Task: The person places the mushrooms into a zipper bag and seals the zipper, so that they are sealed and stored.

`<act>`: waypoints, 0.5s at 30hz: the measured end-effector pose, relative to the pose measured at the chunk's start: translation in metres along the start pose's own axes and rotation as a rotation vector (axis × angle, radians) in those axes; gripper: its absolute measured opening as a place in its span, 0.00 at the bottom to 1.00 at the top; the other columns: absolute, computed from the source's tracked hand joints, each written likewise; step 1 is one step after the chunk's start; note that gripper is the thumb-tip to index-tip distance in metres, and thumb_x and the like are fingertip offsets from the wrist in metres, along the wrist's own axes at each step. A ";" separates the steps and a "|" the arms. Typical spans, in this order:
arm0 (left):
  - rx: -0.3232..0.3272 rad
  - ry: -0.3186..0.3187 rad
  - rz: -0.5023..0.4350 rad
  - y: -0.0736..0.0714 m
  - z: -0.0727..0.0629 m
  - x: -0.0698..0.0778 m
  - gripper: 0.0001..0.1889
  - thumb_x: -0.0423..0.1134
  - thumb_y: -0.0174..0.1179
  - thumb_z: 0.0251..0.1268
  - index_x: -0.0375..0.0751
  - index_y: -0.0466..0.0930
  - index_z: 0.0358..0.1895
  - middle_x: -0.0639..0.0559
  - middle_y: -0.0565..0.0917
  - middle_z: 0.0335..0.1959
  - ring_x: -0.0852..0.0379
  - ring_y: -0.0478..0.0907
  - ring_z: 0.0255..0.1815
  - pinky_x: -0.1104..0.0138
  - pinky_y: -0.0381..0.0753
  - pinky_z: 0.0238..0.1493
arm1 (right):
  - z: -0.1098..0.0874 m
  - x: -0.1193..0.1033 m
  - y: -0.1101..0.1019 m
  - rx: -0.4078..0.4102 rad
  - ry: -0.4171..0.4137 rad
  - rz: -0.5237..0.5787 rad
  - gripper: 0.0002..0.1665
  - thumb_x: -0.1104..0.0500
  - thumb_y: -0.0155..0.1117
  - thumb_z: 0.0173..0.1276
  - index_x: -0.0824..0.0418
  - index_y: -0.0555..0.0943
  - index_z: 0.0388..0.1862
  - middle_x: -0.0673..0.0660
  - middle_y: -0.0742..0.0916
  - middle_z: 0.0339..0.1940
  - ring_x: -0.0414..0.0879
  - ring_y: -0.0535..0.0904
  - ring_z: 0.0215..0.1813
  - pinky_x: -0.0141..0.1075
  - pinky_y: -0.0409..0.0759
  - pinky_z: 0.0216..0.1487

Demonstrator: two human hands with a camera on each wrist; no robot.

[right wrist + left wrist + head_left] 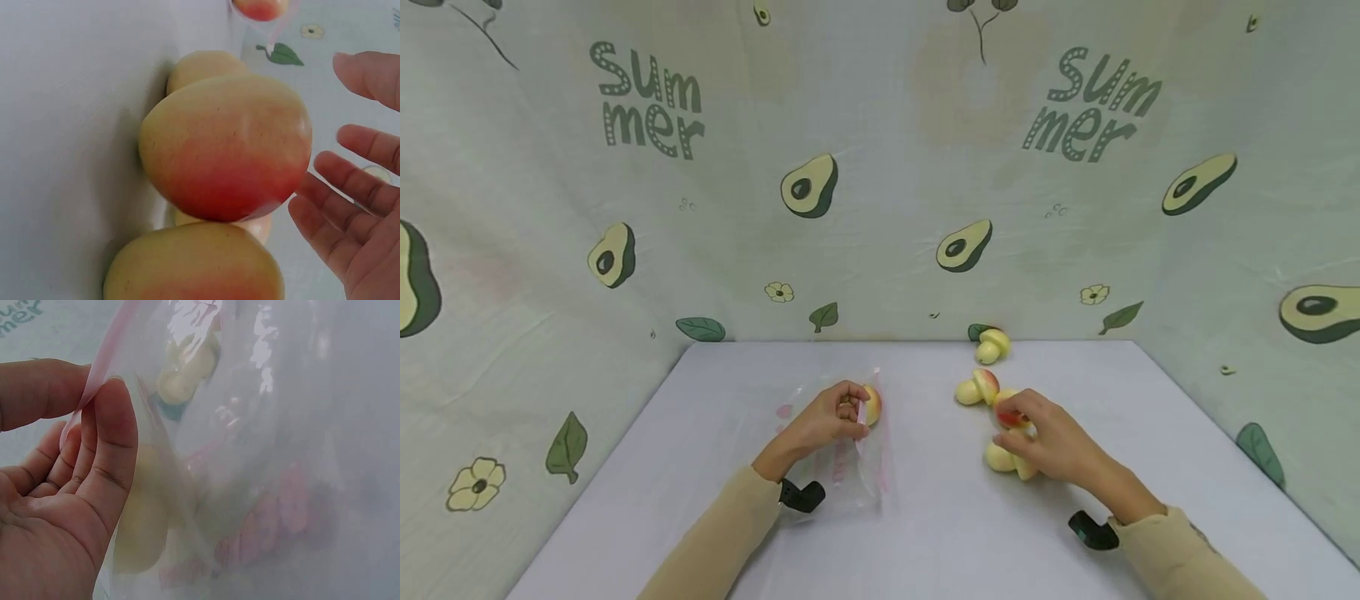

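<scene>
My left hand pinches the pink zip edge of a clear plastic bag between thumb and forefinger. A yellow-red toy mushroom shows at the bag's mouth beside the fingers; in the left wrist view its pale yellow surface shows through the film. Over on the right, my right hand hovers with spread fingers around a red-capped toy mushroom and a pale yellow one. In the right wrist view, the hand is beside a large yellow-red cap, with nothing gripped.
Farther back lie two more toy mushrooms, one red-tinged and one yellow near the table's far edge. The white table meets a hanging cloth printed with avocados at the back and sides.
</scene>
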State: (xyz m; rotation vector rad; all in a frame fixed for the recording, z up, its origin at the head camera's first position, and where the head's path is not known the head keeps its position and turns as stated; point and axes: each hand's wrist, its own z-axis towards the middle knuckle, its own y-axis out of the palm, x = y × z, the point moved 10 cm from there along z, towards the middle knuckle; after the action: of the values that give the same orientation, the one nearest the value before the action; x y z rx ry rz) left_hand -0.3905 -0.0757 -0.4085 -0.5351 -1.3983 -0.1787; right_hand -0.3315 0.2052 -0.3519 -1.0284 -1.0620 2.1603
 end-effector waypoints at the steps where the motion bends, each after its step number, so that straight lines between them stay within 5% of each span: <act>1: -0.003 0.005 -0.004 0.000 0.000 0.000 0.26 0.22 0.67 0.49 0.29 0.67 0.52 0.45 0.70 0.34 0.57 0.68 0.30 0.70 0.70 0.28 | -0.001 0.001 0.000 -0.004 0.004 -0.006 0.20 0.47 0.71 0.60 0.53 0.78 0.47 0.50 0.80 0.44 0.49 0.78 0.47 0.47 0.77 0.47; 15: -0.007 0.010 -0.010 0.001 -0.002 0.003 0.26 0.23 0.66 0.49 0.30 0.67 0.53 0.47 0.70 0.33 0.58 0.68 0.29 0.70 0.70 0.28 | -0.017 0.013 0.001 -0.048 -0.018 -0.079 0.28 0.48 0.76 0.52 0.55 0.77 0.50 0.47 0.78 0.48 0.43 0.76 0.46 0.42 0.77 0.47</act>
State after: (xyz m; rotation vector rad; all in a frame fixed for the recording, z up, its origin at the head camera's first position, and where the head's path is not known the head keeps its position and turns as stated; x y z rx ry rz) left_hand -0.3880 -0.0756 -0.4061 -0.5320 -1.3911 -0.1939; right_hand -0.3253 0.2211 -0.3644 -0.9731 -1.1484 2.0942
